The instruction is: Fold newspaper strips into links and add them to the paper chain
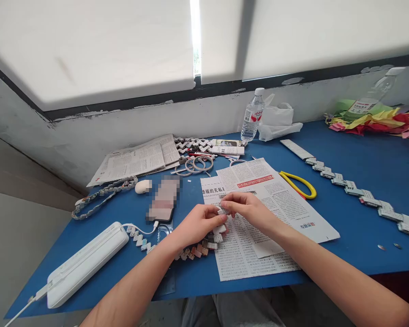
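Paper chain (202,249) is pinched between fingers (218,220) of left hand (199,223) and right hand (249,209); many links (218,237) are joined, newspaper sheets (293,218) left unfolded.

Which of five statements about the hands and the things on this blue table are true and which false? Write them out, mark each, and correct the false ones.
1. The left hand and right hand both have fingers on a folded-paper chain. True.
2. The yellow handle is left of the newspaper sheets. False: the yellow handle is at the right edge of the newspaper sheets.
3. A water bottle stands upright beside a white plastic bag. True.
4. The phone has nothing plugged in. False: a white cable meets the phone.
5. Both hands wear gloves. False: both are bare.
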`<state>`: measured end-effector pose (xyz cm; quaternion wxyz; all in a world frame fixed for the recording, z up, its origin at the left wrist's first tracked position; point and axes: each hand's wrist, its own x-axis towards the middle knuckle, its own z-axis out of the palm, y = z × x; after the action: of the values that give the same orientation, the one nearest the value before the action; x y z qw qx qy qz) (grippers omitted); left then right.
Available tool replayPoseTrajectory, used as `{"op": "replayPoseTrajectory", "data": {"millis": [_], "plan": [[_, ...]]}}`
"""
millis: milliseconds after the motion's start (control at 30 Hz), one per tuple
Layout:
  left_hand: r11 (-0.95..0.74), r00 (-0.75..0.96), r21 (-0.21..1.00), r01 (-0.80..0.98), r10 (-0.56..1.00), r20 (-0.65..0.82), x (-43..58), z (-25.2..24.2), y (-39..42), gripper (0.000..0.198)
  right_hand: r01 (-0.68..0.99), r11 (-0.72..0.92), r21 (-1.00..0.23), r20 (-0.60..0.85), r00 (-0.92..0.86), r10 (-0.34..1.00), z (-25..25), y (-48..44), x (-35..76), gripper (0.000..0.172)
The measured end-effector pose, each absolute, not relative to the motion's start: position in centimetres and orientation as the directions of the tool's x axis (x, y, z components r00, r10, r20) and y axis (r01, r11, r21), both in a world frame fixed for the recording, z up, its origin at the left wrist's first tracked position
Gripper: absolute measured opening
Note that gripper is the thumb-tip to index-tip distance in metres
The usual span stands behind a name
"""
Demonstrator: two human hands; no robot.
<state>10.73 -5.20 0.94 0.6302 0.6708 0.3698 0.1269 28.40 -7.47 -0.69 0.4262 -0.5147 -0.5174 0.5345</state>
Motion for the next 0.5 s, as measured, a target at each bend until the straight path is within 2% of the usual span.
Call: {"op": "replayPoseTrajectory", "data": {"millis": [133, 300, 400, 500], "plan": [[-0.018, 0.646, 0.88, 0.474, 0.687, -0.333, 10.7, 0.4, -5.1, 0.035, 0.145, -0.077, -0.986, -0.091, -0.088, 0.992, -1.2, -7.5, 28.3, 0.016], [-0.022, 0.633, 0.87, 0.493, 0.694, -0.342, 10.8, 0.3, -4.8, 0.037, 0.176, -0.037, -0.984, -0.048, -0.058, 0.997, -2.0, -7.6, 27.8, 0.02], [0.085, 0.658, 0.91, 0.406, 0.664, -0.355, 10.9, 0.4, -4.8, 0.036, 0.128, -0.017, -0.992, -0.024, -0.057, 0.998, -1.6, -7.5, 27.8, 0.024], [0.193, 0.703, 0.945, 0.263, 0.632, -0.325, 11.0, 0.6, -4.8, 0.035, -0.034, -0.105, -0.994, -0.099, -0.142, 0.985, -1.0, -7.3, 28.5, 0.029]]}}
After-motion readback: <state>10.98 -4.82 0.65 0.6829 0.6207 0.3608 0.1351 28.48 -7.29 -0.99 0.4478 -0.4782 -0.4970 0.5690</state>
